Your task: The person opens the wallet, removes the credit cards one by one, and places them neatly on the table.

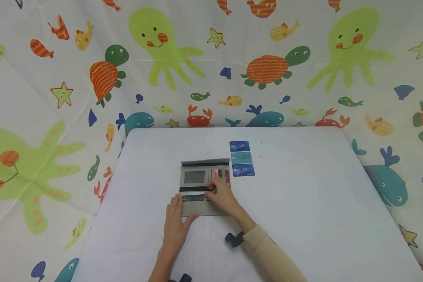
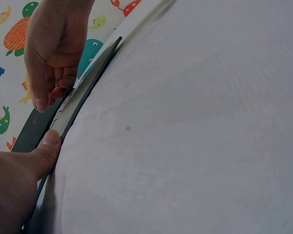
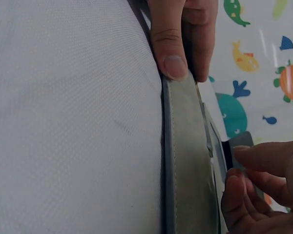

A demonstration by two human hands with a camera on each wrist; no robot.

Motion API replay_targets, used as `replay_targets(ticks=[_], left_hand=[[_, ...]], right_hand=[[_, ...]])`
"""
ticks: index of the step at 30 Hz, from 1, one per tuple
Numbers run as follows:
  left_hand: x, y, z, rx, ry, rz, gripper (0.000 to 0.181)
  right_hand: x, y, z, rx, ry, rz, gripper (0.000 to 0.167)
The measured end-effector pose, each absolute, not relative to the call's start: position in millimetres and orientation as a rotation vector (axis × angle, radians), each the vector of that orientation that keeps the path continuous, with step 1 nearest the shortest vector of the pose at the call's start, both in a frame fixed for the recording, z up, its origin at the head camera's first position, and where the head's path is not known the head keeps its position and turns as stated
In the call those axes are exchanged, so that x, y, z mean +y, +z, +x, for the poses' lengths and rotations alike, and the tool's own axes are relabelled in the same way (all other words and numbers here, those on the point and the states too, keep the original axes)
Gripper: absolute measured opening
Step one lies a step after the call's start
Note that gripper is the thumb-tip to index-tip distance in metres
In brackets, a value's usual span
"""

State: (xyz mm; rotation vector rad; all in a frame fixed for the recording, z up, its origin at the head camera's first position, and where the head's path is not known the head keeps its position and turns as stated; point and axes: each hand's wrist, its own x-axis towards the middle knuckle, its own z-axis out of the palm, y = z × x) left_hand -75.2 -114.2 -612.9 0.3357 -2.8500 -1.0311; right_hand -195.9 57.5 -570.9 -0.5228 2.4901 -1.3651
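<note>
An opened grey wallet with black bands lies on the white table. A red card with a light blue stripe shows in its upper right pocket, and a dark card in its lower left one. My left hand rests along the wallet's left side, fingers straight, its thumb pressing the near edge. Over the wallet's middle, right of centre, my right hand has bent fingers close to the black band; thumb and fingertip look apart in the head view. Whether they pinch anything is hidden.
Beyond the wallet's right side, three cards lie in a column: a blue VIP card, a teal VIP card and another blue VIP card. A curtain with sea animals hangs behind the table.
</note>
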Motion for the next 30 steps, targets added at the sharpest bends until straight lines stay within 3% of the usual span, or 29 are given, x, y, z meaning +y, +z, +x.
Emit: replay_targets(ticks=[7, 30], left_hand=[[-113, -612, -75, -2.844, -1.032, 0.336, 0.093], [-113, -612, -76, -2.860, -1.004, 0.330, 0.091]], right_hand=[[53, -574, -193, 2.506, -1.262, -0.635, 0.008], [43, -577, -194, 2.562, -1.032, -0.719, 0.007]])
